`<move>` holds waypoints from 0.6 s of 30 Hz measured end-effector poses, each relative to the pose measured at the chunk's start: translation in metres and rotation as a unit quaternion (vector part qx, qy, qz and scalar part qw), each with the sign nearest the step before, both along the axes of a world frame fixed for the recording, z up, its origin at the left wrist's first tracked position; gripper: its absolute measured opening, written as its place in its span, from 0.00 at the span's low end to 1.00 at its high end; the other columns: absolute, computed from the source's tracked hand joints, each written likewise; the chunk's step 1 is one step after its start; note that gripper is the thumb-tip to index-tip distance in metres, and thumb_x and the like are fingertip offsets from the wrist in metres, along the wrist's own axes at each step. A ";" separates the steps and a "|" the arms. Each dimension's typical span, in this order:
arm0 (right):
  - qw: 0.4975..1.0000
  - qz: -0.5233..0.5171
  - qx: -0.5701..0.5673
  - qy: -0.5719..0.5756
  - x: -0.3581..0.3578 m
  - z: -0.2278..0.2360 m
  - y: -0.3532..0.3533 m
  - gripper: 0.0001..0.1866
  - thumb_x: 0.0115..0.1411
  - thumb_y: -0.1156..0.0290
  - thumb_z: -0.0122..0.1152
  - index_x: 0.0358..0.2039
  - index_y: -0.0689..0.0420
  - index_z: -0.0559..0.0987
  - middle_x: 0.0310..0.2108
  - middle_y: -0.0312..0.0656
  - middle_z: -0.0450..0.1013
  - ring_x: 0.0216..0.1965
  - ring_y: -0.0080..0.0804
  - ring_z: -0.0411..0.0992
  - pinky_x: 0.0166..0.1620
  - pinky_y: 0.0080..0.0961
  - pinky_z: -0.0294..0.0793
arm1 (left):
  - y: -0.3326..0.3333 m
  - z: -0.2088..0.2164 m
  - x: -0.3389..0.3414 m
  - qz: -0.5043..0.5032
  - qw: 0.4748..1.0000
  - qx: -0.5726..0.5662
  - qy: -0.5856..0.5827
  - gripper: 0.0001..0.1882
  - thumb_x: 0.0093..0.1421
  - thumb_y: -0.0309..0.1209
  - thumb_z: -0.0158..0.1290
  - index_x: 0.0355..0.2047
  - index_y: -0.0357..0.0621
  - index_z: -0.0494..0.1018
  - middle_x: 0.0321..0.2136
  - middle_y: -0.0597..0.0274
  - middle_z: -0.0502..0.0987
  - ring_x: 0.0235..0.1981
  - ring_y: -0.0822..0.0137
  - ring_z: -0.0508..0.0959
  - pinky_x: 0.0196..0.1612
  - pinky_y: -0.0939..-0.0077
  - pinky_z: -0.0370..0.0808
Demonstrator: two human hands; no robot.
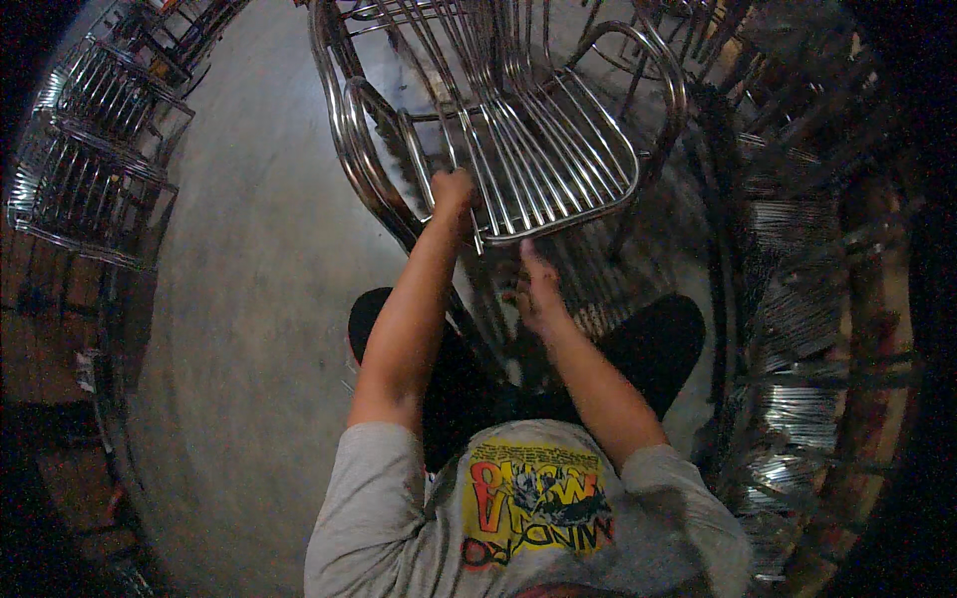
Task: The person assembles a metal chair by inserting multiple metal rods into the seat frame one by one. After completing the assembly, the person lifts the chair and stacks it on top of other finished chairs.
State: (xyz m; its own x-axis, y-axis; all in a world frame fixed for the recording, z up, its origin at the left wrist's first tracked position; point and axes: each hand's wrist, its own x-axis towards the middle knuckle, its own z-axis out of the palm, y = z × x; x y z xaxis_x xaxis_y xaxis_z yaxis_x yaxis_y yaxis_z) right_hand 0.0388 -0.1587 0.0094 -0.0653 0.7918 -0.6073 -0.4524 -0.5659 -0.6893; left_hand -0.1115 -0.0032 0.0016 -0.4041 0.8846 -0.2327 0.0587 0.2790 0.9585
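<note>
A shiny metal chair [558, 159] with a seat and back of parallel bars stands in front of me. At the left side of its seat, my left hand [454, 189] is closed around a thin metal rod [448, 140]. Beside that hand, the end of one bar juts past the seat's front edge. Just below this front edge [568, 230] is my right hand [538, 289], with its fingers apart and nothing seen in it. One of its fingers points up close to the edge; whether it touches cannot be made out.
More metal chairs with barred seats [85, 184] stand along the left. Dim stacks of metal bars or chair parts [793, 269] line the right side. Grey concrete floor [249, 299] stretches to the left of the chair. My bent knees [658, 339] flank the space below the seat.
</note>
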 end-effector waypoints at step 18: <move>0.988 0.032 0.025 0.149 0.026 -0.016 0.053 0.16 0.49 0.59 0.64 0.33 0.56 0.74 0.28 0.40 0.75 0.29 0.33 0.75 0.28 0.28 0.73 | 0.033 -0.022 -0.008 0.021 0.995 -0.013 0.095 0.14 0.56 0.32 0.51 0.33 0.29 0.76 0.29 0.42 0.80 0.31 0.49 0.80 0.35 0.61 0.74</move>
State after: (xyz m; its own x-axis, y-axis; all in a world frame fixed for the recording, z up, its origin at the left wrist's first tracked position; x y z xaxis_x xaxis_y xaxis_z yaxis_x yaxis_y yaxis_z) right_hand 0.0645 -0.1061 -0.0070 -0.2858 0.8091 -0.5135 -0.6042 -0.5681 -0.5588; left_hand -0.1191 0.0303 -0.0209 -0.4797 0.8605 -0.1716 0.2257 0.3099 0.9236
